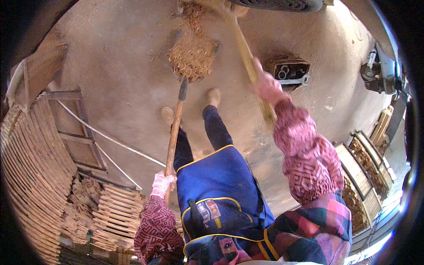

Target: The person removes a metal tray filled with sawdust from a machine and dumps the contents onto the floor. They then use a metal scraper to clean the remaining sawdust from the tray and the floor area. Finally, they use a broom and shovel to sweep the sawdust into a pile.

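My left hand (162, 183), in a light glove, grips the wooden handle (173, 137) of a shovel that slants up to a dark blade (183, 88) lying under a heap of straw-like shavings (193, 55) on the concrete floor. My right hand (266, 86), in a pink glove, holds the pale stick of a broom (248, 62); its head (207, 6) reaches the debris at the top. Both sleeves are pink-patterned. A blue apron (221, 185) and my two shoes (168, 115) show between the arms.
Stacks of thin wooden slats (39, 176) and a wooden frame (77, 132) fill the left. Crates of cut wood (366, 168) stand at the right. A floor recess with metal parts (291, 71) lies behind my right hand, a machine (382, 70) farther right.
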Tool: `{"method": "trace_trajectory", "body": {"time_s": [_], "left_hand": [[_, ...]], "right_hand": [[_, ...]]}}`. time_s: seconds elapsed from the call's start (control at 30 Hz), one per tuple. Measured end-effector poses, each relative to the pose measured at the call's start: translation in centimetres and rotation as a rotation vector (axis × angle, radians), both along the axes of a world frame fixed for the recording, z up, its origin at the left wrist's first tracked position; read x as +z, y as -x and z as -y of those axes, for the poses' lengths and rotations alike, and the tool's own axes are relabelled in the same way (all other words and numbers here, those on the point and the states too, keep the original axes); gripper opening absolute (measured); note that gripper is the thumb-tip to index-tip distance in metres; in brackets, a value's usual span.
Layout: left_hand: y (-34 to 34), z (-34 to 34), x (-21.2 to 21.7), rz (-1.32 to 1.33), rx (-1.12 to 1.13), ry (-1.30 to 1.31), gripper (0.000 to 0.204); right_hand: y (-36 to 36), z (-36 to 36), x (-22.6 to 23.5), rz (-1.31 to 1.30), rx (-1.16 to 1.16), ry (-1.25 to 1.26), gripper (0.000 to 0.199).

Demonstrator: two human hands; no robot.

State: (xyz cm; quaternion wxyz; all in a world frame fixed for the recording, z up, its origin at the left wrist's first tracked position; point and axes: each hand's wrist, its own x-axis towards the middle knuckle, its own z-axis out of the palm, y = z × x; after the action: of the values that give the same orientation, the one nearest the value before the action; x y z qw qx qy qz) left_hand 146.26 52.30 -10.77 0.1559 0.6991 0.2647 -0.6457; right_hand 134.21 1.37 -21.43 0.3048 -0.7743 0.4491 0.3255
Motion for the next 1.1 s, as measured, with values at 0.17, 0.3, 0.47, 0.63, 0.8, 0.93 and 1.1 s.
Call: {"method": "trace_trajectory", "body": {"time_s": [0.17,0.3,0.47,0.63,0.8,0.93,1.1], "left_hand": [[-0.3,-1.0,-0.4,-0.045,-0.008,-0.033,0.022],[0.5,-3.1,-1.4,-0.044,0.037,-0.012,0.025],[-0.3,-0.9,-0.9,-0.017,-0.024,0.01,0.028],[-1.0,-0.6,-0.8,-0.064,-0.078,-0.009,0.029],[-1.9,-0.6,0.0,-0.031,-0.095,-0.022,0.03],[-2.0,-1.8,-0.6,-0.049,-0.057,-0.023,0.031],[-2.9,-0.4,-0.5,-0.1,-0.002,0.022,0.034]], "right_hand": [[3.0,3.4,12.0,0.106,-0.019,-0.169,0.098],[-3.8,5.5,15.4,-0.118,0.004,-0.136,0.093],[-8.6,3.1,4.7,0.04,0.244,0.078,0.091],[-2.3,0.5,8.6,-0.287,0.416,-0.042,0.094],[3.7,5.0,17.5,-0.244,0.293,-0.056,0.093],[5.2,4.6,15.3,-0.161,-0.06,0.01,0.088],[-1.3,0.6,3.0,-0.037,-0.287,0.109,0.089]]}}
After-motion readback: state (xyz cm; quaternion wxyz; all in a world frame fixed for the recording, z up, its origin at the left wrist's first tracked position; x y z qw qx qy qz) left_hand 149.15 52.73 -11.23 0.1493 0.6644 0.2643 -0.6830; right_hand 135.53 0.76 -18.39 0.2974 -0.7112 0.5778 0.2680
